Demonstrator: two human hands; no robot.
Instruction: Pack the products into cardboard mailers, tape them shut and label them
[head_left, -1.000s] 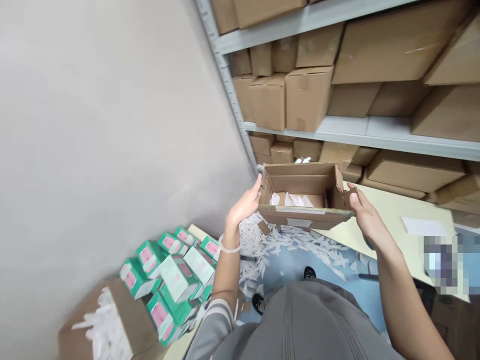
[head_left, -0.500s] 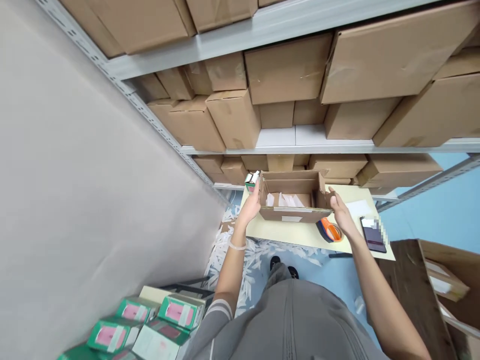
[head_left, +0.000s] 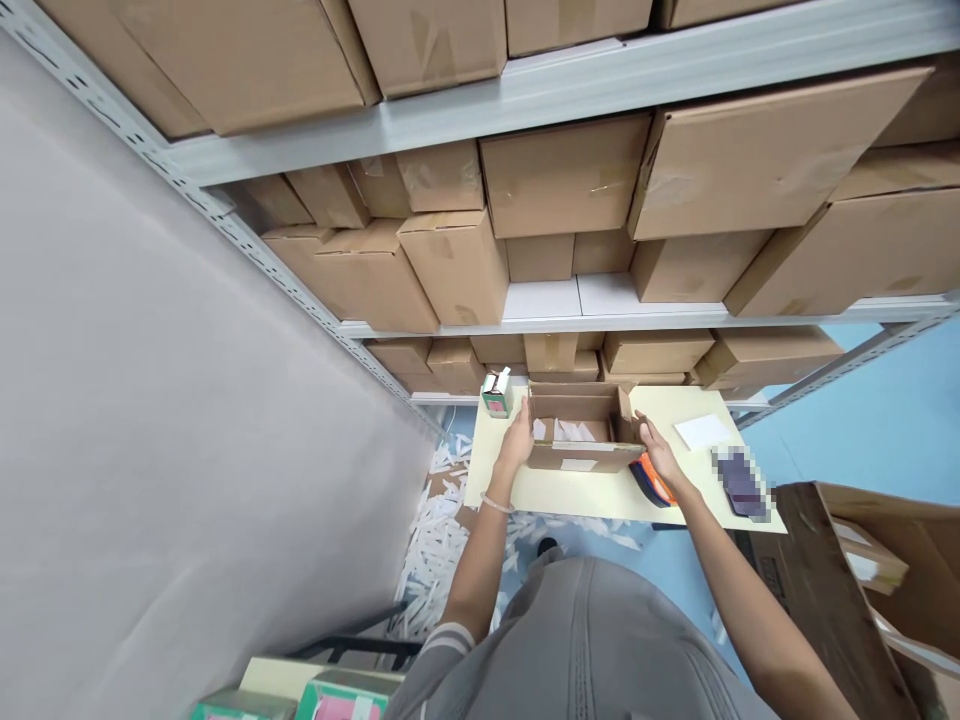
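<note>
Holding open carton [head_left: 581,405] over middle of cream table [head_left: 555,492], between two hands; could not settle contact between base and tabletop. Left hand [head_left: 516,440] laid along carton's left end, fingers fairly straight and pressed to the cardboard, thumb hard to make out. Right hand [head_left: 660,455] gripping the right end flap, some fingertips lost behind it. Inside, noted white scraps [head_left: 574,431], lower edges hidden by the near wall. Could not read white label [head_left: 577,465] on that wall. On table's left end, small green-and-white box [head_left: 496,397], flaps up. On table's right half, orange-and-blue item [head_left: 651,482], partly covered by right hand and carton; exact kind not discernible. Toward table's right end, white card [head_left: 701,432], then dark phone-like slab [head_left: 742,483] broken into coarse squares. Beyond table, metal rack [head_left: 555,95] packed with brown boxes [head_left: 566,180], top row cut off above. Right of table, large brown carton [head_left: 810,580], cut off at frame's side, smaller packet [head_left: 870,555] partly visible within. Left of table, white paper strips [head_left: 435,540] strewn over floor. Nearer than table, at lower edge, green boxes [head_left: 345,700], mostly out of view.
</note>
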